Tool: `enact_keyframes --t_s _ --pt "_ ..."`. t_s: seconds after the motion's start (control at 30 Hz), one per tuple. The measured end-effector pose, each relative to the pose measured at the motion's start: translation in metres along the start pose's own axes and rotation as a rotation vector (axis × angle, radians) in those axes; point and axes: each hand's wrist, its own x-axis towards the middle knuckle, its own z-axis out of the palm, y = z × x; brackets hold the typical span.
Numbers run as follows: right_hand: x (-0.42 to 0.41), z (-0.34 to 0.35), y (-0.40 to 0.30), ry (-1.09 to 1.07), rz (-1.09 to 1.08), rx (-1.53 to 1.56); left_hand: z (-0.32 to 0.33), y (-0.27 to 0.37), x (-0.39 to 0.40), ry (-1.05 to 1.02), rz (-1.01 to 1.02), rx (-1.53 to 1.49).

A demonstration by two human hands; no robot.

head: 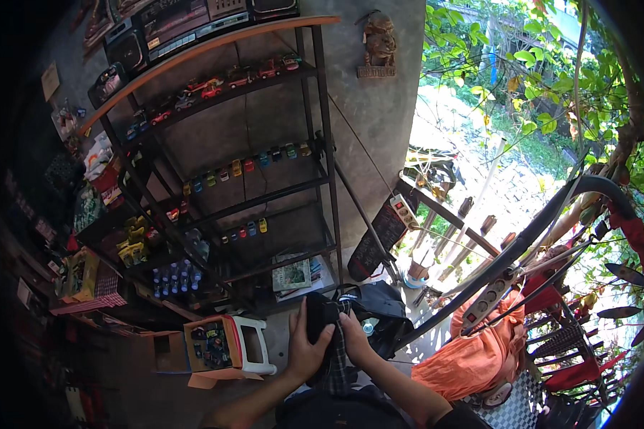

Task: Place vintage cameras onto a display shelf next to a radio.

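Note:
A dark cloth bundle [316, 313] is held up in front of my body, with checked plaid fabric [337, 370] hanging down from it. My left hand [307, 348] grips the black part, thumb and fingers spread around its side. On the other side, my right hand [356, 339] pinches the upper edge of the plaid fabric. Whether the black and plaid parts are one piece, I cannot tell. Just beyond my hands a black bag [389, 305] lies on the floor.
A metal shelf rack [268, 193] bears several toy cars, with books [292, 276] low down. Left of my hands, an open cardboard box [212, 343] with small items adjoins a white stool [257, 343]. To the right are orange cloth [467, 364], a power strip [485, 305] and a curved black tube [515, 252].

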Motion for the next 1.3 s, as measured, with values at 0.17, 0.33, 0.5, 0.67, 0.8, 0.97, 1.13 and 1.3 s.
enact_keyframes --t_s 0.17,0.33,0.5,0.67,0.8,0.97,1.13,1.3 --pt "-0.006 -0.004 -0.008 0.202 0.569 0.457 -0.003 0.006 0.002 -0.079 0.485 0.662" --pt "-0.021 -0.005 -0.014 0.185 -0.231 -0.343 0.012 -0.01 0.005 -0.043 0.269 0.221" --pt "-0.023 -0.022 -0.04 0.015 -0.57 -0.918 0.018 -0.012 0.004 -0.165 -0.762 -0.897" --pt "-0.019 -0.027 -0.022 0.082 -0.555 -0.68 0.03 -0.037 -0.002 -0.042 -0.516 -0.512" --pt "-0.023 -0.02 -0.014 0.217 0.312 0.36 0.031 -0.009 -0.009 -0.016 0.21 0.281" --pt "-0.01 -0.031 -0.013 0.327 0.474 0.315 0.027 -0.009 -0.004 -0.062 0.461 0.53" --pt "-0.008 -0.029 -0.037 0.169 0.038 -0.148 0.024 -0.01 -0.002 -0.103 0.232 0.223" --pt "0.004 -0.032 -0.046 0.076 -0.008 0.077 0.025 -0.006 -0.004 -0.098 0.126 -0.127"
